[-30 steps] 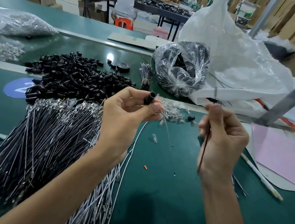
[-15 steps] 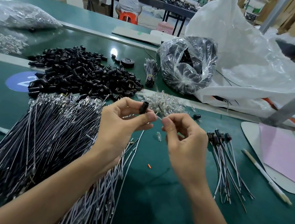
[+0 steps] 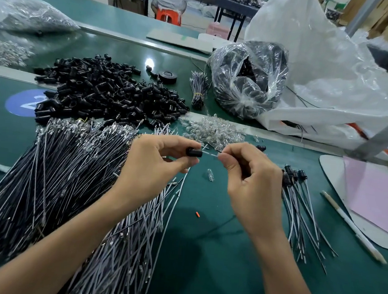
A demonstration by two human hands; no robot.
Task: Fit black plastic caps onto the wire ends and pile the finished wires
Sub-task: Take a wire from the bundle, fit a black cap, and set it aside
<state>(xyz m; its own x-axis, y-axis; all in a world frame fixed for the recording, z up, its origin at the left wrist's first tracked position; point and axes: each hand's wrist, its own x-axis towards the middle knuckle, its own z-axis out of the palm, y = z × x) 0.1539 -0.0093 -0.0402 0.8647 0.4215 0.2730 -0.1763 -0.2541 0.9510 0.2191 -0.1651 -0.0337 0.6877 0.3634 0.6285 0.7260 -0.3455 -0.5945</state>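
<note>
Head view: my left hand (image 3: pixel 154 164) pinches a cap (image 3: pixel 194 152); right hand (image 3: pixel 250 181) pinches a wire (image 3: pixel 210 154) at its 3 o'clock; capping underway; next, I'd judge, push straight in.

One camera only, and it sat on the person's head, tipped forward and down over the green desk (image 3: pixel 215 253). It was close: both forearms ran in from the bottom edge, and the left hand (image 3: pixel 154 164) and right hand (image 3: pixel 252 184) met right at the middle of the frame. The wide lens bent the desk's far edge and reached past it to the white sack (image 3: pixel 322 71) at the far right and the orange stool (image 3: pixel 168 17) beyond. No second view shared the scene.
</note>
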